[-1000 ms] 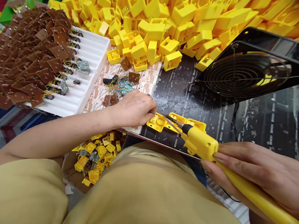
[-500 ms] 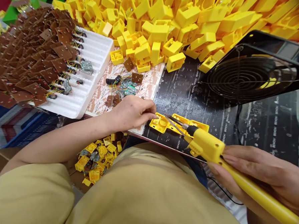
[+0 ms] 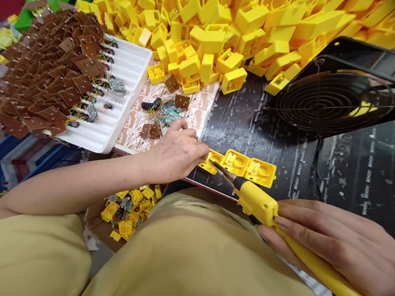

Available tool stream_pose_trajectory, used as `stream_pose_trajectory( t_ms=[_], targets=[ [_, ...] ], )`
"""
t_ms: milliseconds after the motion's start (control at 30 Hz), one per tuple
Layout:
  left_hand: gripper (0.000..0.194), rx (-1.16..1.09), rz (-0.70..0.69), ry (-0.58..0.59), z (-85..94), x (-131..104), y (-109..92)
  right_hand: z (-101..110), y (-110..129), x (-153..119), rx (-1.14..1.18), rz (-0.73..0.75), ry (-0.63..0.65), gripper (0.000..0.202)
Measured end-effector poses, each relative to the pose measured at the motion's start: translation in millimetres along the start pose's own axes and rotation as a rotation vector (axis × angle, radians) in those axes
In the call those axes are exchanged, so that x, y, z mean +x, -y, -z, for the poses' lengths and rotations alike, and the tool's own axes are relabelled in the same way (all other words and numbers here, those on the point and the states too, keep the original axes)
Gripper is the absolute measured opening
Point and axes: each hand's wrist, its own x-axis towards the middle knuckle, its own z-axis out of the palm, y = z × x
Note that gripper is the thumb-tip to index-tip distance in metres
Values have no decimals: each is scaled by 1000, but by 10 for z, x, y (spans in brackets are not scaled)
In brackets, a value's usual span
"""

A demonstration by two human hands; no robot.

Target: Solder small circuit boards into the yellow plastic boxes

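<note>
My right hand (image 3: 338,243) is wrapped round the yellow handle of a soldering iron (image 3: 257,202), whose metal tip points left and down at the leftmost of three yellow plastic casings. My left hand (image 3: 180,151) is closed at that leftmost casing (image 3: 213,160), thumb and fingers pressed together over its left side; what they pinch is hidden. The middle casing (image 3: 235,162) and the right casing (image 3: 260,172) lie open side up in a row with it on the black bench top.
A black fan (image 3: 336,93) stands at the right. Yellow casings (image 3: 210,38) are heaped along the back. A white foam tray (image 3: 120,100) holds piled brown circuit boards (image 3: 56,70). Wired parts (image 3: 168,111) lie beyond my left hand. A box of yellow parts (image 3: 128,210) sits below the bench edge.
The soldering iron has moved left and slightly down, its tip now at the leftmost casing. My left hand has turned and shifted right, covering part of that casing.
</note>
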Motion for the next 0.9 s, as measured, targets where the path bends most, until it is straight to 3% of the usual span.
stream_pose_trajectory(
  t_ms=[100, 233, 333, 467, 600, 767, 900],
  targets=[
    [19, 98, -41, 56, 40, 56, -4, -6, -11, -21, 0, 40, 8, 19],
    [15, 184, -147, 52, 85, 78, 14, -10, -3, -23, -11, 27, 2, 6],
    [14, 227, -238, 67, 111, 49, 40, -13, -2, -27, -45, 2, 22, 12],
    [19, 249, -256, 69, 68, -11, 107, -23, 1, -156, -34, -124, -12, 10],
    [23, 212, -315, -12, -42, -73, 183, -32, 24, -389, -33, -255, -55, 26],
    [21, -47, -218, -84, -91, -153, 237, -44, 24, -482, -28, -278, -48, 31],
    [25, -45, -211, -63, -75, -158, 225, -63, 5, -321, -13, -202, 20, 17]
  ],
)
